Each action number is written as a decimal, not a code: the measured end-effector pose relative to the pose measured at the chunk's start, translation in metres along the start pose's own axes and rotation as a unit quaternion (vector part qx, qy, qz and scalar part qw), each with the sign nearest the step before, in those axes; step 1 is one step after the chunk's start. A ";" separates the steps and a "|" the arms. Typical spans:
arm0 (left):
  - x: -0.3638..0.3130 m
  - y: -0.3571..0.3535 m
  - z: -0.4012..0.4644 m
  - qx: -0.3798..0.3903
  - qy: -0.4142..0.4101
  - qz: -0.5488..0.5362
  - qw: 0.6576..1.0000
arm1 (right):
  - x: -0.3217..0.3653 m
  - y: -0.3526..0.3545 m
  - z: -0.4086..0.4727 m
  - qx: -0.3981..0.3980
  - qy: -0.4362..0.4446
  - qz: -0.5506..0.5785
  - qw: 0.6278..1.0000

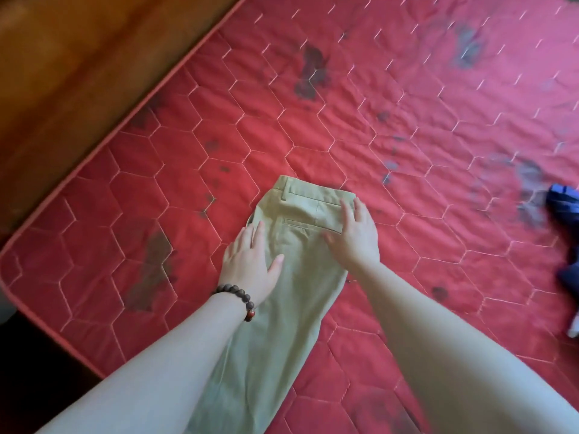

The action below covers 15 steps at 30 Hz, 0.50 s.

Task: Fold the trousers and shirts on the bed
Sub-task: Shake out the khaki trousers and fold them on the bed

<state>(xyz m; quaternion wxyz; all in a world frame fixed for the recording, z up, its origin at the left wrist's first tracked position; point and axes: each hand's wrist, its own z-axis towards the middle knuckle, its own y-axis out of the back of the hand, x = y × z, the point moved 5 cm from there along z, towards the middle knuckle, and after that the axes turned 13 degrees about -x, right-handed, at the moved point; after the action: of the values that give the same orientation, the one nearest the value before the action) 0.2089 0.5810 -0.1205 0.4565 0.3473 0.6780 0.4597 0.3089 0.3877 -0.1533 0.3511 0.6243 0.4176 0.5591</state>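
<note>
1. Nearest the camera: two bare forearms reach forward from the bottom edge, one on each side of the trousers.
2. Trousers: khaki-green, lying flat on the bed, folded lengthwise so the legs lie one on the other; waistband at the far end, legs running back toward the camera and out of frame at the bottom. A belt loop and a welt back pocket face up.
3. Left hand: flat, fingers straight and together, palm down on the left edge of the trousers just below the waistband, partly over the mattress. Grips nothing.
4. Right hand: flat, fingers straight, pressing on the right side over the pocket. Grips nothing. The hands are apart, with cloth between them.
5. Bracelet of dark round beads with one red-brown bead, on the left wrist.
6. Bed: red quilted mattress with hexagon stitching and dark blotches; its piped edge runs along a brown wooden surface at the upper left.
7. Dark blue cloth at the right edge, well apart from the trousers; kind of garment cannot be told.
8. No readable writing, brand or label.
</note>
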 end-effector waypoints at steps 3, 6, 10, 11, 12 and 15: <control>0.011 -0.014 0.004 0.010 0.004 0.008 1.000 | 0.013 -0.023 0.045 0.026 0.040 -0.034 0.998; 0.019 -0.014 0.007 0.013 0.014 0.012 1.000 | 0.022 -0.035 0.059 0.070 0.056 -0.087 0.992; 0.016 0.004 0.004 0.010 0.015 0.001 1.000 | 0.038 -0.012 0.032 0.021 0.120 -0.037 0.992; 0.012 0.011 0.004 0.009 0.009 -0.004 1.000 | 0.044 0.000 0.022 0.000 0.141 -0.015 0.990; 0.007 0.020 0.005 0.008 0.002 -0.011 1.000 | 0.050 0.013 0.011 -0.019 0.164 0.008 0.986; -0.015 0.056 0.007 -0.006 -0.044 -0.040 0.998 | 0.070 0.060 -0.023 -0.064 0.225 0.063 0.970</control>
<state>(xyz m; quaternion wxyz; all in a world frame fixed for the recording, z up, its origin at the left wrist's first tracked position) 0.2235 0.5883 -0.0643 0.5056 0.3369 0.6682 0.4293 0.2953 0.4266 -0.0672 0.2517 0.4839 0.4087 0.7318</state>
